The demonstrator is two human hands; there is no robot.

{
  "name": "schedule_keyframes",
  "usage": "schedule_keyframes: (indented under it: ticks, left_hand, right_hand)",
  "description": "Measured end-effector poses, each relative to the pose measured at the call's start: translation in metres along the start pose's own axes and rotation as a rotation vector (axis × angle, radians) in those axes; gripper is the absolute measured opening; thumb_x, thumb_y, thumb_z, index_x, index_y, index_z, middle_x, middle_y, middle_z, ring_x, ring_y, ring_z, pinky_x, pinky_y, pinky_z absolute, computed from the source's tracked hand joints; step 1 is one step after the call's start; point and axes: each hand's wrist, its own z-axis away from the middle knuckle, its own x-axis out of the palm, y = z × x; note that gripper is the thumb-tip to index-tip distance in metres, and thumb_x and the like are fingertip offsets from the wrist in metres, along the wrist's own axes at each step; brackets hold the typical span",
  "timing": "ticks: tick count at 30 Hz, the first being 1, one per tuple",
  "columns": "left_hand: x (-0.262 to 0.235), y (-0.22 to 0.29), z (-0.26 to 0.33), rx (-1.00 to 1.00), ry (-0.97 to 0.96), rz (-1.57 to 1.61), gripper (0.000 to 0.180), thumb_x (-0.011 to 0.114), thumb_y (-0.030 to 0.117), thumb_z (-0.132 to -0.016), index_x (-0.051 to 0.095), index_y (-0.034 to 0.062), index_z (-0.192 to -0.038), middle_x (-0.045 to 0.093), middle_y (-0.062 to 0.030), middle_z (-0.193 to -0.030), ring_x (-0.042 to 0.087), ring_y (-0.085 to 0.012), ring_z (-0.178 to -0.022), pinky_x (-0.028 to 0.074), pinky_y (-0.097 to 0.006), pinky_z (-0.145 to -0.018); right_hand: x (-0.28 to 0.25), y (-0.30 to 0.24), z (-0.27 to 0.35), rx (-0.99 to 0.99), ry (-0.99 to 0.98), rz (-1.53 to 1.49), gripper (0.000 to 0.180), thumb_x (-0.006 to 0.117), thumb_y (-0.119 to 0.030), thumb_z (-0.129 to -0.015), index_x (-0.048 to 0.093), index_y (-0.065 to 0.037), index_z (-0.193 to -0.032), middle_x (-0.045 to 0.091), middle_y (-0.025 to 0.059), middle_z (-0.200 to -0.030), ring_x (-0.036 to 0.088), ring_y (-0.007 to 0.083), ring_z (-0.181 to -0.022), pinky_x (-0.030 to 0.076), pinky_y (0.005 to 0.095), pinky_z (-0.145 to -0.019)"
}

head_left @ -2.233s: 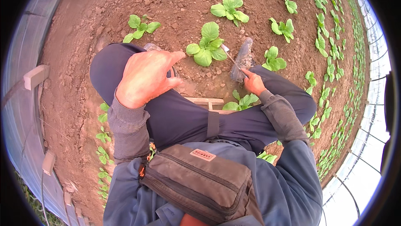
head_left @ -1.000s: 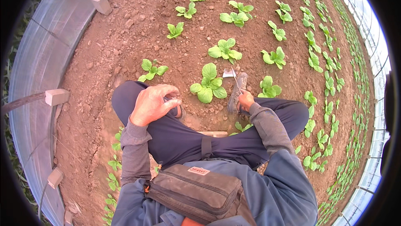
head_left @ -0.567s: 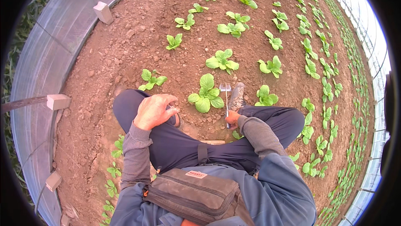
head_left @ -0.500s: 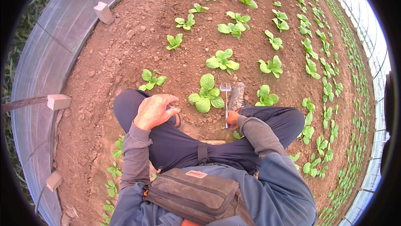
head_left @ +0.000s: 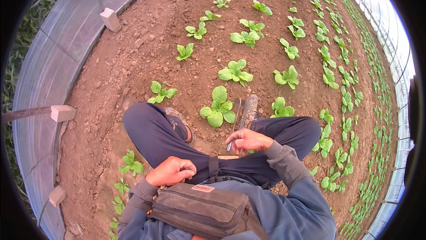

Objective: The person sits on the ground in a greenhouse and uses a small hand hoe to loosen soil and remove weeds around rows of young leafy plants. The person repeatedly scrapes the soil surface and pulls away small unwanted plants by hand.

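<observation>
2 hands have drawn back toward the body: left hand (head_left: 172,171), loosely curled and empty, now rests by the pouch (head_left: 199,206); right hand (head_left: 248,140) pinches the tool (head_left: 234,123) over the knee, beside the seedling (head_left: 218,111).

soil bed (head_left: 133,62): brown, clumpy | leafy seedlings (head_left: 218,111) in rows | concrete blocks (head_left: 110,19) at edge
</observation>
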Motion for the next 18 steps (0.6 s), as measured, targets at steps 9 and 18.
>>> schedule_keyframes:
  ticks: [9, 18]
  left_hand:
    - [0.010, -0.065, 0.072, -0.115, 0.038, 0.335, 0.025, 0.064, 0.022, -0.099, 0.072, -0.0013, -0.098, 0.070, -0.0089, -0.086, 0.064, -0.0184, -0.077, 0.051, -0.033, -0.072]
    - [0.008, -0.073, 0.085, -0.175, 0.041, 0.329, 0.024, 0.064, 0.021, -0.099, 0.072, -0.0014, -0.098, 0.070, -0.0089, -0.086, 0.064, -0.0185, -0.077, 0.051, -0.033, -0.072]
  right_hand:
    - [0.035, 0.001, 0.113, 0.205, -0.262, 0.244, 0.025, 0.054, -0.011, -0.087, 0.067, -0.002, -0.107, 0.066, -0.0001, -0.087, 0.061, 0.0082, -0.078, 0.052, 0.0260, -0.067]
    - [0.055, 0.044, 0.143, 0.397, -0.156, 0.147, 0.035, 0.046, -0.004, -0.092, 0.066, 0.000, -0.121, 0.069, 0.0013, -0.098, 0.061, 0.0083, -0.086, 0.056, 0.0282, -0.074]
